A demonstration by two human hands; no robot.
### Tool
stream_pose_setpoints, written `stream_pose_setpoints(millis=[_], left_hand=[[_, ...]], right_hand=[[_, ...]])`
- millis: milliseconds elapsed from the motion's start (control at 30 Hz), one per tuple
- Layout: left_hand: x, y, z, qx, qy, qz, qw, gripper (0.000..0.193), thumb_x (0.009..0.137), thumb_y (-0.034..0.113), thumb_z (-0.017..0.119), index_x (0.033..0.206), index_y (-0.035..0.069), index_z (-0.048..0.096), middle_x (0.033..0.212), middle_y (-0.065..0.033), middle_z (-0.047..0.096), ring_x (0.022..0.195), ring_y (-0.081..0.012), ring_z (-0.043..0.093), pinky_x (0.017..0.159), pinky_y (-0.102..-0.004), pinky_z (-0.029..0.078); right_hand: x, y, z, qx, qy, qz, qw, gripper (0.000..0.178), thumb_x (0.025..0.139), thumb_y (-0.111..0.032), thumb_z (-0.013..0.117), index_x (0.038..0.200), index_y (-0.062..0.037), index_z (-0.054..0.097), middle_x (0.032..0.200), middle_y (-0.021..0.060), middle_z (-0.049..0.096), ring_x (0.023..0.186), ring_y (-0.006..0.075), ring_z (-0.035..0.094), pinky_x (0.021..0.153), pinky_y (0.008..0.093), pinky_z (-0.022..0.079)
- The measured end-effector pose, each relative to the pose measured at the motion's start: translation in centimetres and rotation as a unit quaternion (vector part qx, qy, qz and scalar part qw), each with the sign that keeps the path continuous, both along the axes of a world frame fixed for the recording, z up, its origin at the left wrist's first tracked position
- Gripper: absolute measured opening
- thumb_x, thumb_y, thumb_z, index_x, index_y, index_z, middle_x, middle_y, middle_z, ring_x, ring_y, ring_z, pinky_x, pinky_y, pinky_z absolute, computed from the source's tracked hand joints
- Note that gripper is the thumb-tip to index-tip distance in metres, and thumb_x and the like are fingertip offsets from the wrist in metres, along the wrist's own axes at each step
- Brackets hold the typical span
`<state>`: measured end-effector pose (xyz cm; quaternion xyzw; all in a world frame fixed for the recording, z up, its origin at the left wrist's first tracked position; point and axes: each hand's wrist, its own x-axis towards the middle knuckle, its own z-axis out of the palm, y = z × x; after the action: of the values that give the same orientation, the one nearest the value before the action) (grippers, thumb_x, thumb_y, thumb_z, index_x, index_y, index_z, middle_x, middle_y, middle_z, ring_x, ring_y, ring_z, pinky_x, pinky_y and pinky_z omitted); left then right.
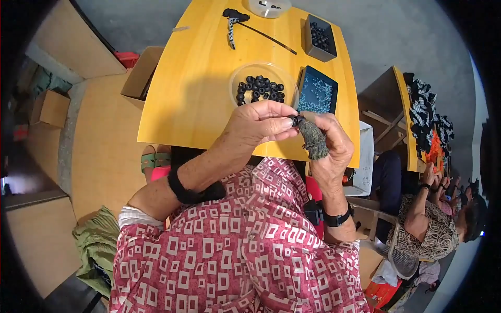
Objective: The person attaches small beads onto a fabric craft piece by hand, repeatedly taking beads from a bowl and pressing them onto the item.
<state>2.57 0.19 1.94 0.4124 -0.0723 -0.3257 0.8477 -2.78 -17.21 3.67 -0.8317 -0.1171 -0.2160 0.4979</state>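
Over the near edge of the yellow table, my left hand [265,123] pinches a small black ring-like piece [296,120] between thumb and fingers. My right hand [335,140] meets it from the other side, thumb and fingers closed round the same spot. A dark grey-green ribbed piece [313,140], like knitted cloth or a bundle of threads, curves down against my right hand; whether it is worn on a finger or held, I cannot tell. Just beyond my hands stands a round clear tub [234,78] holding several black beads [259,86].
A dark tray [301,83] of tiny pale beads lies beside the tub. Farther back are a grey box [319,52] of black pieces, a clear bowl [269,9] and a thin rod [269,37] with a black end. Another person [425,224] sits at the right by a second table [403,104].
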Motion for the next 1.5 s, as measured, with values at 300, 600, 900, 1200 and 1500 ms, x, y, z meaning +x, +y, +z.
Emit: stream_pose_setpoints(millis=[300, 600, 900, 1200, 1500], left_hand=[[-0.1, 0.0, 0.1, -0.009, -0.015, -0.007, 1.000, 0.024, 0.091, 0.010, 0.063, 0.111, -0.001, 0.059, 0.106, -0.0073, 0.062, 0.096, -0.0161, 0.065, 0.085, -0.0225, 0.052], [0.1, -0.1, -0.1, -0.020, 0.016, -0.016, 1.000, 0.023, 0.091, 0.010, 0.062, 0.111, -0.001, 0.059, 0.106, -0.0076, 0.062, 0.096, -0.0157, 0.064, 0.086, -0.0227, 0.052], [0.1, -0.2, -0.4, 0.001, -0.018, -0.001, 1.000, 0.024, 0.091, 0.010, 0.062, 0.111, -0.001, 0.059, 0.106, -0.0074, 0.062, 0.096, -0.0154, 0.064, 0.086, -0.0246, 0.053], [0.3, -0.2, -0.4, 0.027, -0.045, 0.013, 0.999, 0.025, 0.090, 0.011, 0.064, 0.111, -0.002, 0.060, 0.105, -0.0070, 0.063, 0.094, -0.0151, 0.064, 0.085, -0.0253, 0.052], [0.2, -0.3, -0.3, 0.029, -0.061, 0.018, 0.998, 0.024, 0.090, 0.010, 0.064, 0.110, -0.002, 0.060, 0.105, -0.0079, 0.064, 0.093, -0.0162, 0.066, 0.084, -0.0253, 0.053]], right_hand=[[0.2, -0.3, 0.8, 0.005, -0.018, -0.007, 1.000, 0.021, 0.075, 0.004, 0.067, 0.096, 0.0012, 0.064, 0.086, 0.0093, 0.064, 0.078, 0.0179, 0.061, 0.070, 0.0267, 0.047], [0.5, -0.6, 0.9, -0.036, -0.018, -0.004, 0.999, 0.020, 0.075, 0.005, 0.066, 0.095, 0.0006, 0.063, 0.084, 0.0100, 0.064, 0.077, 0.0206, 0.063, 0.069, 0.0281, 0.048], [0.5, -0.3, 2.1, -0.119, -0.037, 0.003, 0.992, 0.022, 0.074, 0.005, 0.067, 0.095, 0.0007, 0.063, 0.083, 0.0121, 0.062, 0.076, 0.0246, 0.063, 0.068, 0.0306, 0.049], [0.9, -0.2, 1.8, -0.171, -0.082, 0.014, 0.982, 0.026, 0.071, 0.007, 0.066, 0.096, 0.0014, 0.063, 0.083, 0.0128, 0.062, 0.076, 0.0266, 0.063, 0.068, 0.0324, 0.050], [0.4, -0.6, 0.1, 0.046, 0.048, 0.021, 0.998, 0.014, 0.084, 0.001, 0.061, 0.098, 0.0036, 0.064, 0.089, 0.0052, 0.064, 0.076, 0.0107, 0.058, 0.067, 0.0227, 0.047]])
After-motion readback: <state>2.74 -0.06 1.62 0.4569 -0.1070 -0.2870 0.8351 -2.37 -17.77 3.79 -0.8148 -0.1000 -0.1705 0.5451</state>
